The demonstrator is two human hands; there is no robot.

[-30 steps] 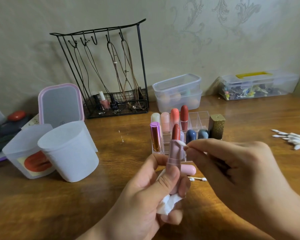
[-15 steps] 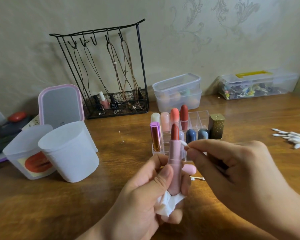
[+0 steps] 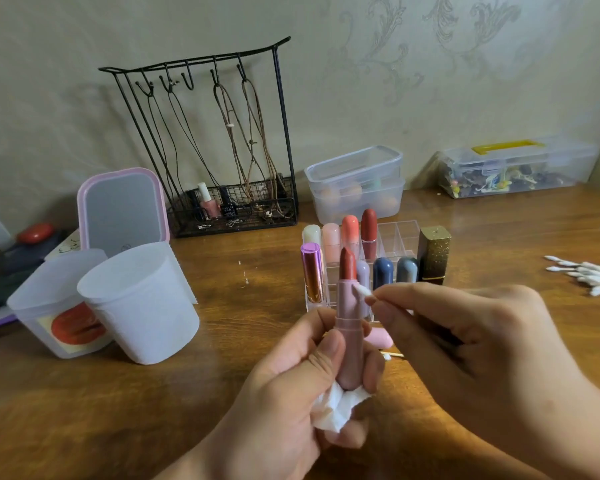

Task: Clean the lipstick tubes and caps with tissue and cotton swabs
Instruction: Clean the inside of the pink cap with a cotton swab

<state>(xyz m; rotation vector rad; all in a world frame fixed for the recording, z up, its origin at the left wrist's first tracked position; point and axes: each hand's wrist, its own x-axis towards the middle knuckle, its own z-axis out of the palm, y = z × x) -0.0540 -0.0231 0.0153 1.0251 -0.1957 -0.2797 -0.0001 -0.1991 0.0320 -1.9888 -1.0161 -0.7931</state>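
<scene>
My left hand (image 3: pixel 291 386) grips an open pink lipstick tube (image 3: pixel 350 327) upright, its red-brown stick raised at the top. A crumpled white tissue (image 3: pixel 336 408) is tucked under the tube in the same hand. My right hand (image 3: pixel 465 344) pinches a cotton swab (image 3: pixel 362 292), whose white tip touches the tube's upper collar on its right side. The tube's pink cap (image 3: pixel 381 337) lies on the table behind my hands, beside a used swab (image 3: pixel 388 356). Several capped lipsticks stand in a clear organizer (image 3: pixel 392 237).
A pile of fresh cotton swabs (image 3: pixel 589 275) lies at the right edge. Two white cups (image 3: pixel 142 303) and a pink-framed mirror (image 3: pixel 122 209) stand at the left. A black wire jewelry rack (image 3: pixel 229 202), stacked clear boxes (image 3: pixel 357 185) and a clear case (image 3: pixel 513 168) line the wall.
My left hand raised the lipstick tube slightly and turned it a little. The swab tip in my right hand stayed against the tube's collar, shifting slightly down its right side.
</scene>
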